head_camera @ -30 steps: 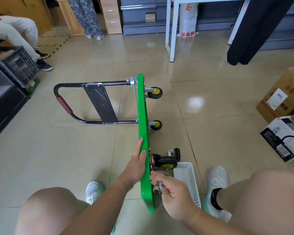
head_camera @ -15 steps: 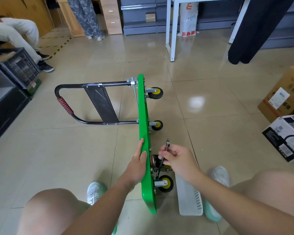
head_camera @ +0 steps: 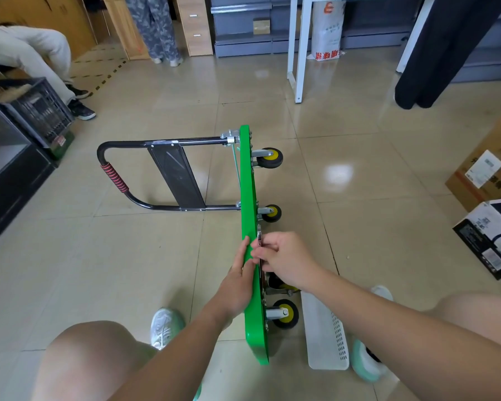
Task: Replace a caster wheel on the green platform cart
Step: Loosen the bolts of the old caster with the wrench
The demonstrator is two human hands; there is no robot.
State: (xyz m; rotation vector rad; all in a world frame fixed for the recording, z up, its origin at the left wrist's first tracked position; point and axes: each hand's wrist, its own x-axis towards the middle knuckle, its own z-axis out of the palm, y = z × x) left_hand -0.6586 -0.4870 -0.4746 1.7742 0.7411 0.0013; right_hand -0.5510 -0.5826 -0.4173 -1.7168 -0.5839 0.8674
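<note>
Green cart [head_camera: 248, 183] tipped on its long edge on the floor. Nearest, on the cart's wheel side, a white basket [head_camera: 324, 334] and the end caster [head_camera: 285, 314]. Above these, the left hand [head_camera: 237, 282] lies straight-fingered along the cart's top edge, while the right hand [head_camera: 284, 261] pinches a thin wrench [head_camera: 259, 237] against the wheel side. Best practice: brace the cart firmly and seat the wrench squarely before turning. Farthest, two more casters [head_camera: 269, 158].

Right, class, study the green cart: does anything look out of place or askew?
Yes. The green platform cart is not on its wheels: it stands on edge, platform upright, casters pointing sideways. The left hand rests against it while the right hand pinches a small metal tool at its underside.
</note>
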